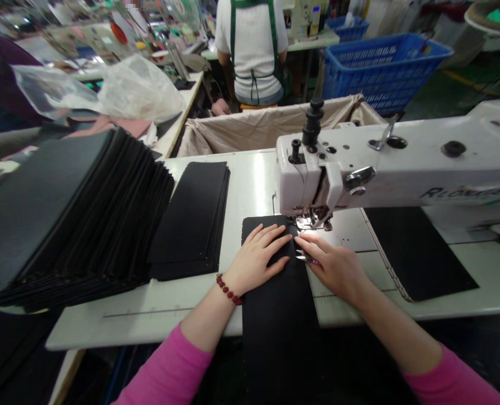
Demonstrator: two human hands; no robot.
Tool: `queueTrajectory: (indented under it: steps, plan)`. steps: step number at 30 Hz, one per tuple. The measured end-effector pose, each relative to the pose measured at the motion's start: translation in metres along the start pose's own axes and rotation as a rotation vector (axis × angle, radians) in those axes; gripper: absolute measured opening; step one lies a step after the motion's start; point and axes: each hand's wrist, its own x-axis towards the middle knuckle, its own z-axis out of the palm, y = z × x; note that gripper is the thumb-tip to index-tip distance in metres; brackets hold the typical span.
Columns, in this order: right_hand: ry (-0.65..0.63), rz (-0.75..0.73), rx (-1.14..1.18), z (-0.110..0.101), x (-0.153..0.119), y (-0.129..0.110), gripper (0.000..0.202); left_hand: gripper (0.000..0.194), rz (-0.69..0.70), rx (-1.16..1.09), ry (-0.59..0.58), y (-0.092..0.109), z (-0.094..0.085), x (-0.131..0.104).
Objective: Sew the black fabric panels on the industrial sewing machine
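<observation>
A long black panel (277,332) lies under the needle area of a white sewing machine (402,169) and hangs over the table's front edge. My left hand (258,256) rests flat on it, fingers spread toward the presser foot (307,221). At the panel's right edge, my right hand (338,267) has its fingertips just in front of the foot. Tucked in that hand is a pair of thread snips (303,256), blades pointing left; its handles are mostly hidden by the fingers.
Left of the panel lies a low stack of black pieces (191,219), beside a tall stack (64,214). More black pieces (419,253) sit right, under the machine arm. Behind the table are a fabric-lined bin (233,135), a blue basket (380,67) and a seated person (254,50).
</observation>
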Motion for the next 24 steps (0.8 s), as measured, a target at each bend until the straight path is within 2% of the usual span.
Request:
queueTrajectory:
  steps: [7, 24]
  plan:
    - [0.030, -0.007, 0.014, 0.0002, -0.0001, 0.0002, 0.046, 0.045, 0.018, -0.001, 0.017, 0.0014, -0.0006, -0.0020]
    - [0.013, -0.003, 0.039, -0.0008, 0.0000, 0.0003, 0.046, 0.043, 0.033, 0.003, 0.013, -0.0001, -0.0016, -0.0046]
